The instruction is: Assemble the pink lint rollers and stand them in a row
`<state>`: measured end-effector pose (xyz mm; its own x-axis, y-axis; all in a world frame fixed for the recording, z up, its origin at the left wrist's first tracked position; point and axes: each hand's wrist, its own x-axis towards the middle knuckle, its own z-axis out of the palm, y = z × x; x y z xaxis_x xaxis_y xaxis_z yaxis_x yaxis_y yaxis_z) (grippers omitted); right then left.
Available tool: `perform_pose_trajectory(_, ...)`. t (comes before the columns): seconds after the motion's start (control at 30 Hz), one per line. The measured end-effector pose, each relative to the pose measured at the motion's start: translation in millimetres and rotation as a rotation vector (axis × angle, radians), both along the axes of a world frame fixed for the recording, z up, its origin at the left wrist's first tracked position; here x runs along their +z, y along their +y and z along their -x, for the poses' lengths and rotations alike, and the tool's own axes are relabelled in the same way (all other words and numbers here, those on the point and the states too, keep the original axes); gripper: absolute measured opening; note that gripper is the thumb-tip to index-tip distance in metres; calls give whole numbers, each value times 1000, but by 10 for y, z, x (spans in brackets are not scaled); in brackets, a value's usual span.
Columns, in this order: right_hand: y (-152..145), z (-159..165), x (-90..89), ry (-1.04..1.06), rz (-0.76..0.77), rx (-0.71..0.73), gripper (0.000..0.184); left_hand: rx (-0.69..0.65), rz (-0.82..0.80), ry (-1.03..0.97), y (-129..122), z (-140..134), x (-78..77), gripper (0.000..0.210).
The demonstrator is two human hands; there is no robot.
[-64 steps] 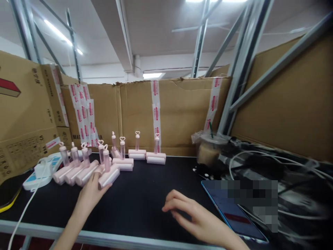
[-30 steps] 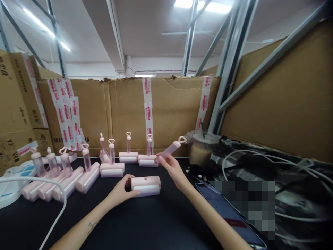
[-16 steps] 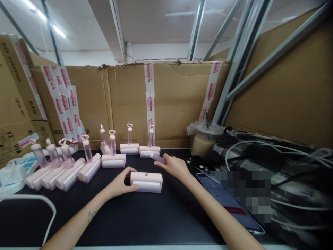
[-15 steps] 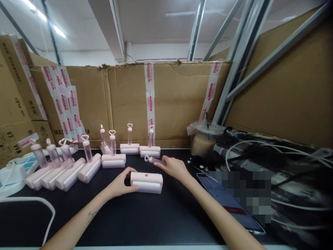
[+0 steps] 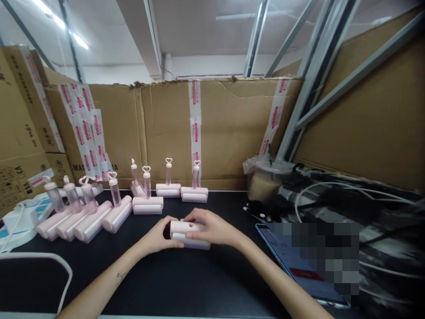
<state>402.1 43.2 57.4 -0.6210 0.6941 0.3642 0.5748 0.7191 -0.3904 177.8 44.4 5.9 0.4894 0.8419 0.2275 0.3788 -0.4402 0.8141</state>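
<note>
A pink lint roller head (image 5: 182,227) with a white strip along its front lies between my two hands on the black table. It has a small round hole in its top. My left hand (image 5: 162,235) grips its left end, thumb in front and fingers behind. Across its right part, my right hand (image 5: 210,228) is closed over the top with the thumb on the front. The clear handle with a heart loop cannot be made out now; it may be hidden by the right hand. Behind stand several lint rollers (image 5: 148,206) with clear handles and heart loops upright.
More lint rollers (image 5: 94,221) stand in a slanted row at left, near a white power strip (image 5: 20,230) and cable. At right are a phone (image 5: 299,266), a plastic cup with a drink (image 5: 265,184), and dark plastic-wrapped items. Cardboard walls (image 5: 166,133) enclose the table.
My right hand has come down and left from behind the roller head onto its right part. The handle it held is out of sight. My left hand keeps its grip; the view has shifted slightly.
</note>
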Motion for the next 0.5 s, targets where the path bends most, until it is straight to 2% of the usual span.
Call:
perform_pose_trajectory(0.1,-77,121,-47,-17,-7,-44,32,29,7,14,16,-12,-27,58)
perform_pose_trajectory(0.17,-74,140,-59,65,-11,-104,29,42,8,1,29,-13,-46,61)
perform_pose_trajectory(0.3,-19,45,48,518,2,-203,32,51,-6,-4,34,-4,-57,61)
perform_pose_trajectory(0.37,5,-17,114,722,104,-242,35,18,-20,-2,30,2,-56,59)
perform_pose_trajectory(0.43,22,-55,150,872,294,-268,39,3,-38,1,30,5,-69,59)
perform_pose_trajectory(0.5,32,-62,162,1004,498,-287,45,45,-60,14,39,4,-96,63)
